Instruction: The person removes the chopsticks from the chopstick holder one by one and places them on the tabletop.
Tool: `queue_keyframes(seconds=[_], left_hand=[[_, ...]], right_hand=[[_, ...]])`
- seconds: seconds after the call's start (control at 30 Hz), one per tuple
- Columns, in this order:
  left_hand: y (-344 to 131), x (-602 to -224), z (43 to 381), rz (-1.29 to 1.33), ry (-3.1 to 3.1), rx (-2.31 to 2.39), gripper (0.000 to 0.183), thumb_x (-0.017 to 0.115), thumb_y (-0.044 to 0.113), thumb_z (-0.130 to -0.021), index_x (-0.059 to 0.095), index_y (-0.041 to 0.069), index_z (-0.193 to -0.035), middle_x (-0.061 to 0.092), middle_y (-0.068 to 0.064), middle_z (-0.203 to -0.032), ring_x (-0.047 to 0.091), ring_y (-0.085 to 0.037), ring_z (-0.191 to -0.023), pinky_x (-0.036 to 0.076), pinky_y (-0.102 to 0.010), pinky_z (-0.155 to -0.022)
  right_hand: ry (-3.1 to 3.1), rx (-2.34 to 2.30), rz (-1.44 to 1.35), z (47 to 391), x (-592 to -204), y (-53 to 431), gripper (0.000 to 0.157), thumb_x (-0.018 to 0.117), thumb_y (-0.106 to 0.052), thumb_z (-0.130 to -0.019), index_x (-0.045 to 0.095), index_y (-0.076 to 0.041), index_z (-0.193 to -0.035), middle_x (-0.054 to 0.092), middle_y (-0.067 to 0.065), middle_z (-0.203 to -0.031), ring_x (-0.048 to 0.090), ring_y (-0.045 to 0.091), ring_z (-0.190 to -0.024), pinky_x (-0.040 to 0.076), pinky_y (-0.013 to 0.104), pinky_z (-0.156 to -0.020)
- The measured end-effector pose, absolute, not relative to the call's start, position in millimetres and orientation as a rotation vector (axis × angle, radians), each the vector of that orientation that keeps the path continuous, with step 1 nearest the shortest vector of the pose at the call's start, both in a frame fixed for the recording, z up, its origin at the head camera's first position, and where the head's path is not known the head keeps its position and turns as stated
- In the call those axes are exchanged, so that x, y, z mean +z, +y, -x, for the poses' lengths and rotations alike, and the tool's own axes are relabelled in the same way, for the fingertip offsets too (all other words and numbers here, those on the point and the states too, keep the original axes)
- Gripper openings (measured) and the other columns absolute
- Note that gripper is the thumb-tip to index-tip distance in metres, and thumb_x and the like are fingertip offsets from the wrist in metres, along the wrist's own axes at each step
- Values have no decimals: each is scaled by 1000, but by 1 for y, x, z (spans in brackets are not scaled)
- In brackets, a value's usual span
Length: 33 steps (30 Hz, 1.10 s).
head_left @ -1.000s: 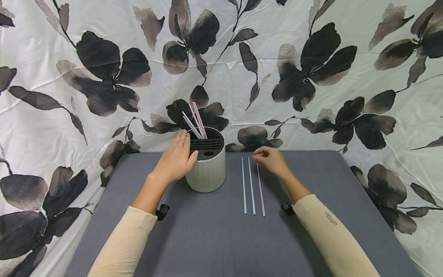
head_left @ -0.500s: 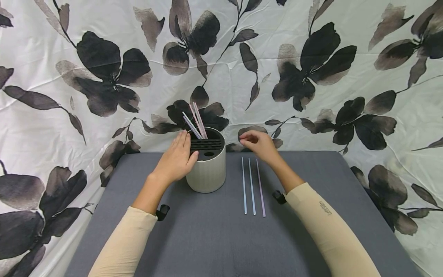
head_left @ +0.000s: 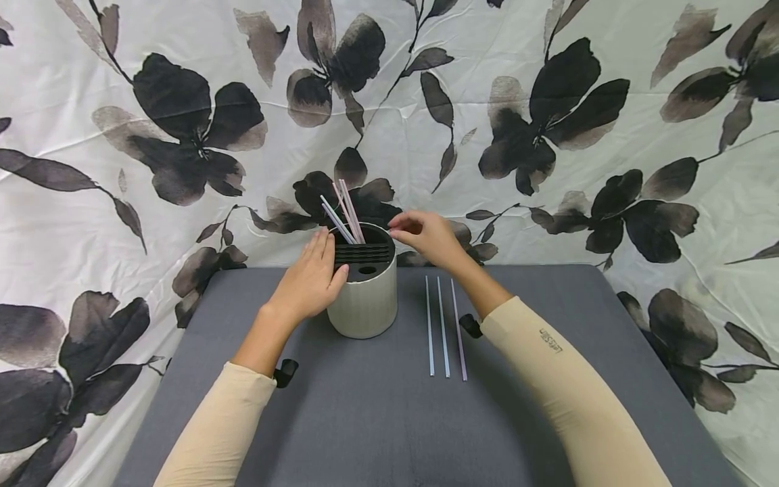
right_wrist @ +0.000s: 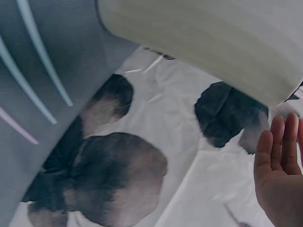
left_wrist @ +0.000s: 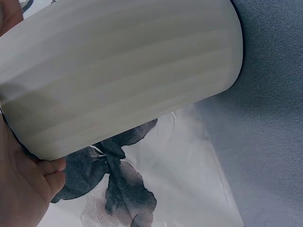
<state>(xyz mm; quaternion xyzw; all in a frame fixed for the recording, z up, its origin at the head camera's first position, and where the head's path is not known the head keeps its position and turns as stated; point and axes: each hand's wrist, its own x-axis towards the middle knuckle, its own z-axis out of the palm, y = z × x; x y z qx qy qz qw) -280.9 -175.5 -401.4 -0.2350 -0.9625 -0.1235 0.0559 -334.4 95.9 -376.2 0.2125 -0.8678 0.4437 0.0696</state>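
A round cream desk organizer (head_left: 362, 308) with a black slotted top stands at the table's back. Several thin pink and pale lavender straws (head_left: 349, 216) lean in its rear compartment. My left hand (head_left: 307, 277) holds its left side, with fingers along the rim and thumb at the front; the left wrist view shows the ribbed wall up close. My right hand (head_left: 426, 237) is at the right rim, fingers slightly bent, thumb near the index finger, nothing visible between them. Two light blue straws (head_left: 443, 331) and one purple straw (head_left: 458, 331) lie side by side right of the organizer.
The grey table (head_left: 377, 419) ends at a back edge just behind the organizer. A white cloth (head_left: 426, 155) with dark flowers hangs behind it. A black wrist mount (head_left: 470, 326) sits under the right forearm, above the purple straw.
My right hand has moved left and slightly up, from above the purple straw's far end to the organizer's right rim. The left hand, organizer and straws stay as they were.
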Motion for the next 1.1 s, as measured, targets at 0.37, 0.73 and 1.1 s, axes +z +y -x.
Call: queue_keyframes(seconds=[0.37, 0.73, 1.1], left_hand=[[-176, -401, 279, 716, -2905, -358, 74, 32, 41, -109, 21, -13, -159, 11, -29, -170, 10, -38, -160, 16, -50, -131], [-177, -403, 278, 712, -2916, -359, 74, 31, 41, -109, 19, -12, -159, 11, -28, -170, 8, -37, -161, 15, -49, -131], [-176, -403, 280, 717, -2920, -346, 74, 30, 41, -110, 18, -13, -159, 11, -28, -170, 9, -38, -161, 17, -50, -130]], right_hand=[[-2631, 1315, -781, 343, -361, 53, 21, 75, -18, -96, 77, -8, -115, 77, 6, -107, 72, 19, -97, 59, 35, -87], [-2669, 1311, -818, 351, -364, 24, 19, 77, -20, -95, 78, -10, -110, 78, 5, -102, 72, 16, -89, 59, 30, -83], [-2710, 1219, -772, 353, -368, 10, 13, 76, -20, -95, 77, -11, -105, 77, 3, -98, 70, 15, -87, 57, 31, -84]])
